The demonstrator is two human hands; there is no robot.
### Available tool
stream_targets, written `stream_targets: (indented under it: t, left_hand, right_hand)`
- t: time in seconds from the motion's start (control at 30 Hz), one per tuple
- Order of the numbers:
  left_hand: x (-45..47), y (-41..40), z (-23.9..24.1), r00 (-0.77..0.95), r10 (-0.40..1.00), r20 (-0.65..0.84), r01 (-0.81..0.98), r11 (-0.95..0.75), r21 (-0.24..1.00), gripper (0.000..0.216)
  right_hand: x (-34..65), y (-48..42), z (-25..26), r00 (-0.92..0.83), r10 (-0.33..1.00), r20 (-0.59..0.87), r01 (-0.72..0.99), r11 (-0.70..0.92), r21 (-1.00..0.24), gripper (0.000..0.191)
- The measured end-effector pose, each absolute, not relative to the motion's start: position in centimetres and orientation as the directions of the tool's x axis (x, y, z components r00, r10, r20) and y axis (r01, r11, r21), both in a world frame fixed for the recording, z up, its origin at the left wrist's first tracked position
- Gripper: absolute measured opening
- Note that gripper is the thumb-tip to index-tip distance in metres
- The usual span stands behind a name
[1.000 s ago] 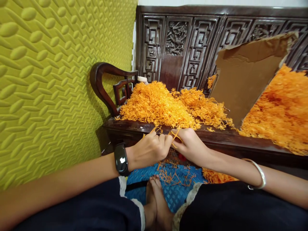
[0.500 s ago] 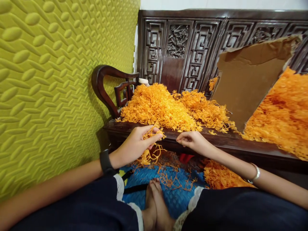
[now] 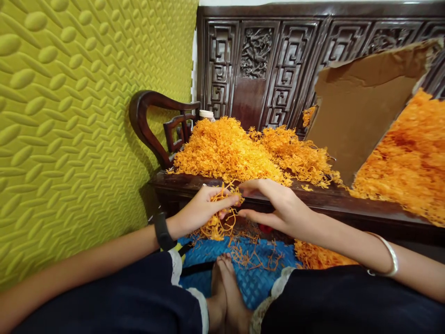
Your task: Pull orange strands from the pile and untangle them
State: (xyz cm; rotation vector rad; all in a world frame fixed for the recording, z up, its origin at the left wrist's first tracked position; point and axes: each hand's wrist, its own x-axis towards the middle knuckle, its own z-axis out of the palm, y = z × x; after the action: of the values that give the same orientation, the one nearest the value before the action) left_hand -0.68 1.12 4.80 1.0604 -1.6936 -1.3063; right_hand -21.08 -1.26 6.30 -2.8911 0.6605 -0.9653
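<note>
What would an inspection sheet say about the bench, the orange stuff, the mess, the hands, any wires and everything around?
Surface: dark wooden bench, with a big orange pile on its seat.
Things: orange tangle of branching strands in the left hand.
Clutter: loose orange strands on the blue mat by the feet.
Hands: left hand grips the orange tangle; right hand faces it, thumb and fingers apart.
Cables: nothing seen for certain; a black band lies on the blue mat.
Surroundings: bumpy yellow wall left, tilted cardboard sheet right.
</note>
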Motion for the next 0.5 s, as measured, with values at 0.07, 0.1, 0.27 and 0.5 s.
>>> stream_targets:
  t: [0.07, 0.1, 0.27, 0.5]
  left_hand:
    - [-0.9, 1.2, 4.7, -0.429, -0.902, 0.038, -0.166, 0.120, 0.979, 0.029]
    - [-1.1, 1.3, 4.7, -0.437, -0.899, 0.033, -0.152, 0.110, 0.982, 0.029]
    - [-1.2, 1.1, 4.9, -0.409, -0.912, 0.009, -0.009, 0.014, 1.000, 0.030]
    - [0.2, -1.2, 4.8, -0.173, -0.985, 0.015, 0.346, -0.047, 0.937, 0.033]
  right_hand:
    - [-20.9, -0.9, 6.3, 0.701, -0.395, 0.594, -0.352, -0.916, -0.193, 0.026]
    - [-20.9, -0.8, 6.3, 0.696, -0.400, 0.596, -0.332, -0.916, -0.226, 0.021]
    - [-21.1, -0.8, 6.6, 0.677, -0.456, 0.578, -0.277, -0.885, -0.373, 0.007]
    - [-23.5, -8.8, 7.5, 0.299, -0.564, 0.770, -0.473, -0.788, -0.394, 0.014]
